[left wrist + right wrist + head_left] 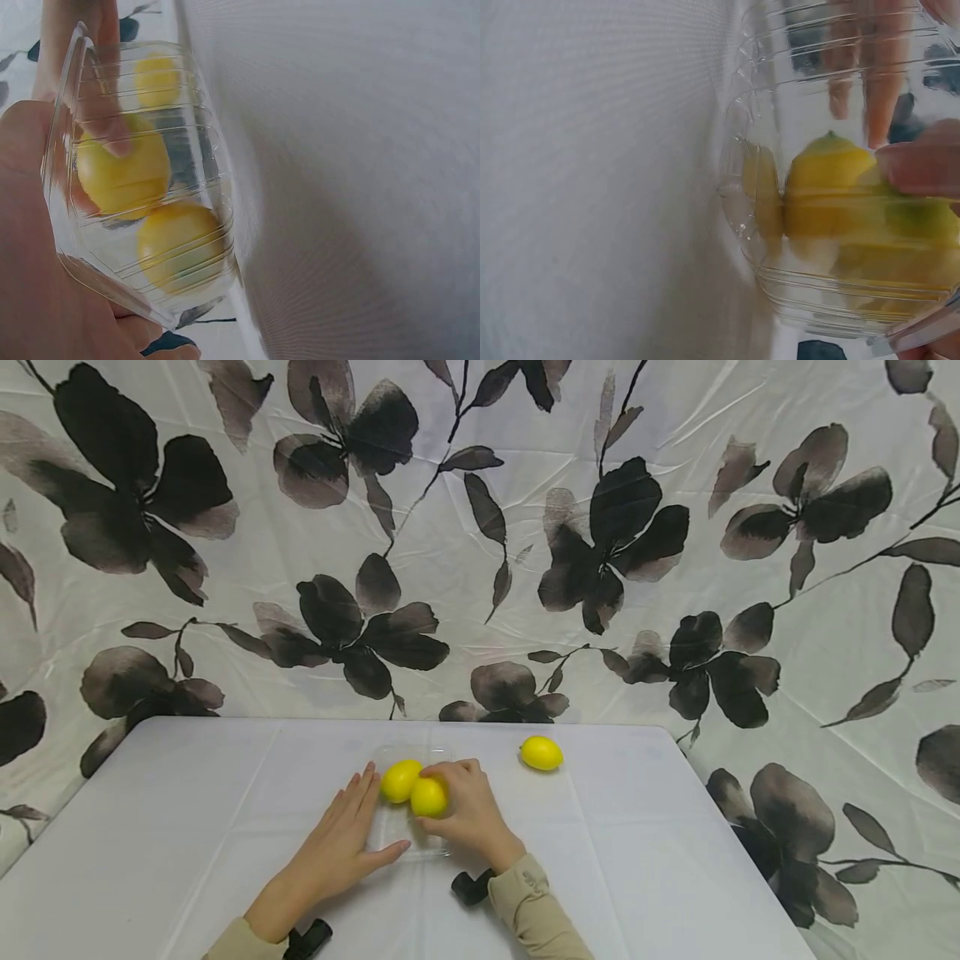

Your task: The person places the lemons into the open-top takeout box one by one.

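Note:
A clear plastic container stands on the table between the hands. Along its left side lies my left hand, fingers straight, touching the rim. My right hand pinches a lemon between thumb and fingers over the container's right part. Beside it, a second lemon sits inside at the back; the two overlap in the head view. Through the ribbed wall, the left wrist view shows the held lemon higher than the resting lemon. The right wrist view shows the thumb against the held fruit.
A third lemon lies on the white-covered table, behind and right of the container. Black wrist devices show at both sleeves. A floral cloth hangs behind the table's far edge.

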{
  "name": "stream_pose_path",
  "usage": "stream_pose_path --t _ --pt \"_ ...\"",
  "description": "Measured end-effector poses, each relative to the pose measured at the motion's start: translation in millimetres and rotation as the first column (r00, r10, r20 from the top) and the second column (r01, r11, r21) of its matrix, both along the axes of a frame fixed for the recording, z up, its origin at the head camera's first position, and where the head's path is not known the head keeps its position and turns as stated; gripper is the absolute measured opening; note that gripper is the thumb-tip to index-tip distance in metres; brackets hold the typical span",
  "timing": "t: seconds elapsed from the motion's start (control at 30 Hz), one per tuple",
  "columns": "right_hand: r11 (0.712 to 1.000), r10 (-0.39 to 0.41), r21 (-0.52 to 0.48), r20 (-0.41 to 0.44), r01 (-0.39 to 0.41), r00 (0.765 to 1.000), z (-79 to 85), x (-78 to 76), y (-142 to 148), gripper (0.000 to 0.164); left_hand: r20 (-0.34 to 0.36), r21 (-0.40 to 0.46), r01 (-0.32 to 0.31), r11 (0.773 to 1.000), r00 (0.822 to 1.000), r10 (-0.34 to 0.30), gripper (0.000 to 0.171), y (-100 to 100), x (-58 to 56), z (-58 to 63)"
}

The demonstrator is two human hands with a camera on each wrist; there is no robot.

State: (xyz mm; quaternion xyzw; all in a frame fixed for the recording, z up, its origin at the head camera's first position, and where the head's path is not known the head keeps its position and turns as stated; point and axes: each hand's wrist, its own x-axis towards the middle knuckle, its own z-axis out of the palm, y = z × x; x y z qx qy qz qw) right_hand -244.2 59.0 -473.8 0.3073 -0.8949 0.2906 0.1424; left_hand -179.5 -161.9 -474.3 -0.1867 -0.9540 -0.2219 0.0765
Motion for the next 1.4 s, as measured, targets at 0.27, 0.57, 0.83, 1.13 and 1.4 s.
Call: stream_pose_path --t 0.27,0.57,0.83,1.13,1.4 --pt "0.998 -0.012 0.068 -0.001 0.012 1.0 1.4 2.9 -0.5 0.056 -0.004 -0.011 -0.008 1.0 1.0 0.008 0.108 0.7 -0.2 0.5" --pt "0.992 -0.002 0.129 0.017 0.0 1.0 4.1 8.5 -0.6 0.053 -0.016 -0.013 -0.008 1.0 1.0 0.007 0.108 0.5 -1.0 -1.7" --pt "0.982 -0.006 0.189 0.066 -0.007 0.998 5.6 9.9 -2.3 0.055 -0.008 -0.017 -0.009 1.0 1.0 0.009 0.109 -0.1 -1.9 -2.4" --pt "0.983 0.01 0.182 0.129 -0.033 0.992 6.3 9.4 -4.0 0.056 -0.007 -0.013 -0.007 1.0 1.0 0.007 0.108 0.3 -1.5 -1.5" --pt "0.992 0.036 0.11 0.176 -0.056 0.984 8.4 9.7 -3.8 0.053 0.007 -0.013 -0.004 1.0 1.0 0.004 0.109 -0.2 -1.6 -1.3"
